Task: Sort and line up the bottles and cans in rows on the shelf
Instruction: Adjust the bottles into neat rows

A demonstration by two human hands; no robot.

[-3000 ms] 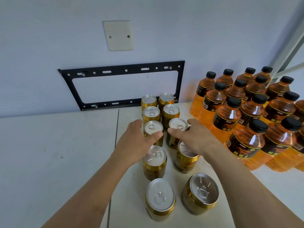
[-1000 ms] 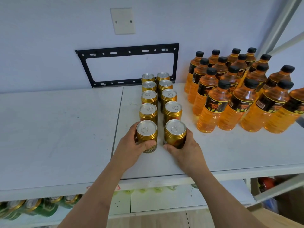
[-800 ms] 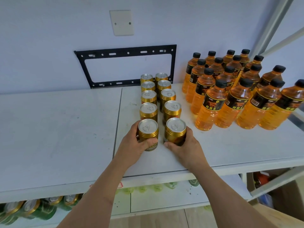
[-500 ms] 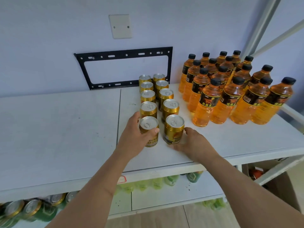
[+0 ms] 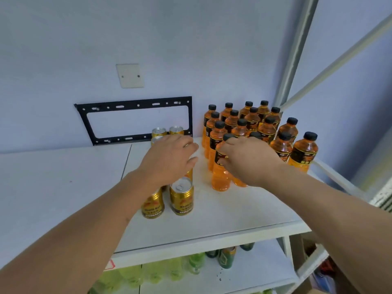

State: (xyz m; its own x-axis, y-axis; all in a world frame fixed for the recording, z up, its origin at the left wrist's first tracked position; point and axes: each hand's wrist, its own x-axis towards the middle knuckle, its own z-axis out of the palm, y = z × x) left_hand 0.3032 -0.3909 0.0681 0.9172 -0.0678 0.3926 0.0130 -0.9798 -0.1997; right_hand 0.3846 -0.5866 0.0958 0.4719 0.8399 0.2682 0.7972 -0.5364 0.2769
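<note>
Gold cans stand in two rows on the white shelf (image 5: 233,211); the front pair (image 5: 181,197) shows below my left wrist and the back pair (image 5: 167,130) near the wall. My left hand (image 5: 169,160) hovers above the middle cans with relaxed fingers, holding nothing and hiding those cans. Orange bottles with black caps (image 5: 252,122) stand grouped to the right. My right hand (image 5: 248,160) is at the front-left bottle (image 5: 220,177), fingertips by its cap and label. The hand covers any grip there.
A black metal bracket (image 5: 137,120) hangs on the wall behind the cans. A grey shelf post (image 5: 297,49) and a diagonal brace rise at the right. The lower shelf (image 5: 244,279) holds green bottles (image 5: 176,270) and dark cans. Bare shelf lies to the left.
Both hands have let go of the front two cans and risen. My right hand moved right to the front bottle; my left hand moved up over the can rows. The view tilted upward.
</note>
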